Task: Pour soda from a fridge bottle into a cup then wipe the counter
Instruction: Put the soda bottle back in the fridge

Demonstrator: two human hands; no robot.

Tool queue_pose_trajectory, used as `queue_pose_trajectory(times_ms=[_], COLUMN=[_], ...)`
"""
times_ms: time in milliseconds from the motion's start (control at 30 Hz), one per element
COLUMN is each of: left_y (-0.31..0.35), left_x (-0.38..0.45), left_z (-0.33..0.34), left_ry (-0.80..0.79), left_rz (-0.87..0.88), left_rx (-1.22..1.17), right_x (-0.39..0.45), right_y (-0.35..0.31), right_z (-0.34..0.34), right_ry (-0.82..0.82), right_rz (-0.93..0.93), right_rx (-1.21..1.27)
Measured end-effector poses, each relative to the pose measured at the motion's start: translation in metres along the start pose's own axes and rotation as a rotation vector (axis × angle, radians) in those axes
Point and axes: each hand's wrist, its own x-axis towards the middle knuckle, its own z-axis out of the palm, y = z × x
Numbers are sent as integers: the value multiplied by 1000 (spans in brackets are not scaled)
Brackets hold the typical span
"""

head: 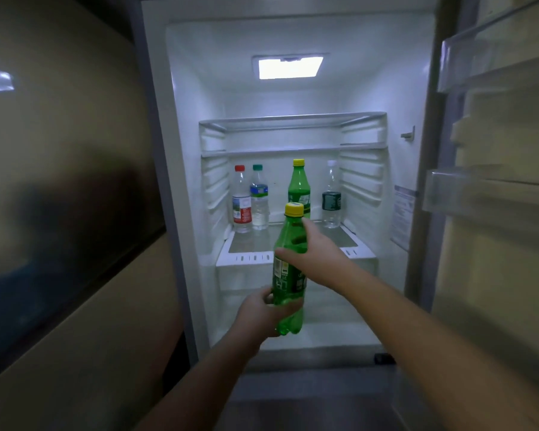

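Your left hand (263,309) grips the lower body of the green soda bottle (288,275), held upright in front of the open fridge (395,88); your right hand (316,253) wraps it just above the label. Yellow cap (294,209) looks on. Risk: bottle may be wet and slip on handover, and jostling it means foam-over when opened, extra mess for the worktop

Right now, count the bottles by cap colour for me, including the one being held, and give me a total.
Yellow cap: 2, the held green bottle and the green bottle on the shelf
Red cap: 1
Green cap: 1
Clear or white cap: 1
Total: 5 bottles
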Motion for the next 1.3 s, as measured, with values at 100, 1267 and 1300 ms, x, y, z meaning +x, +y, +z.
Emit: queue_pose_trajectory(times_ms=[100, 1267, 1300], left_y=[11, 38, 37], left_x=[28, 223, 225], left_z=[-4, -48, -47], left_ry=[43, 292, 301], left_rz=[30, 135, 140], left_rx=[8, 204, 191], right_x=[36, 249, 251], right_y=[2, 23, 25], right_z=[-3, 28, 28], right_ry=[8, 146, 150], right_rz=[-45, -148, -158], right_rx=[49, 99, 87])
